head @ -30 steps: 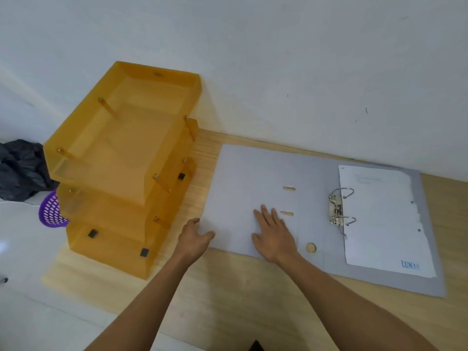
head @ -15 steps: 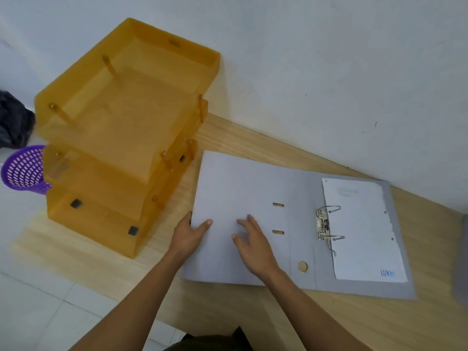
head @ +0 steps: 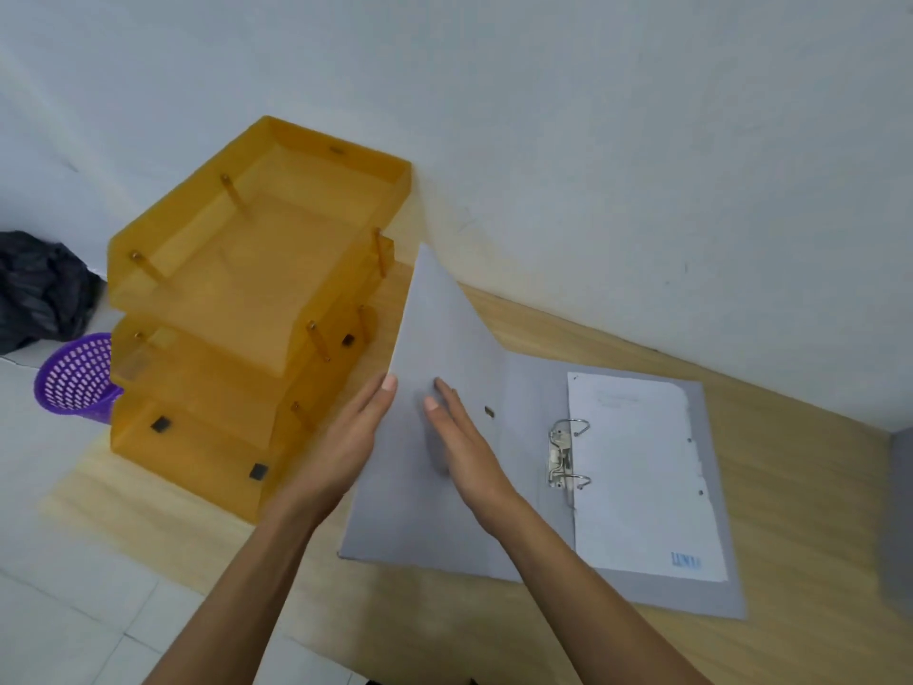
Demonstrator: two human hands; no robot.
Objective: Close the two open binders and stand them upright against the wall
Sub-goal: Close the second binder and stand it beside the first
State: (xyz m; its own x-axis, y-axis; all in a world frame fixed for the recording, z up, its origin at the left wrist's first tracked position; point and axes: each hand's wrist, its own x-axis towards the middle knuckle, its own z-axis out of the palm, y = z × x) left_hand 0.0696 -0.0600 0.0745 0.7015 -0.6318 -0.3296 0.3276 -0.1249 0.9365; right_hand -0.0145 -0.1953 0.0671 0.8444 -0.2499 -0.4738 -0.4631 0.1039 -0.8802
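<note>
A grey lever-arch binder [head: 523, 388] lies open on the wooden table [head: 810, 511], its metal rings [head: 568, 454] in the middle and a white sheet [head: 642, 472] filed on the right half. Its left cover [head: 444, 328] is tilted up off the table. My left hand [head: 346, 442] holds that cover's outer edge from behind, thumb on the inside. My right hand [head: 464, 452] lies flat, fingers apart, against the cover's inner face. A second grey binder [head: 899, 511] shows only as a strip at the right edge.
A stack of three orange translucent letter trays [head: 257, 309] stands just left of the raised cover, close to the white wall [head: 593, 165]. A purple mesh basket [head: 74, 378] and a black bag [head: 39, 284] sit on the tiled floor at the left.
The binder's left cover has lifted from flat on the table to steeply tilted. My left hand now grips its edge and has risen with it; my right hand follows on the inner face.
</note>
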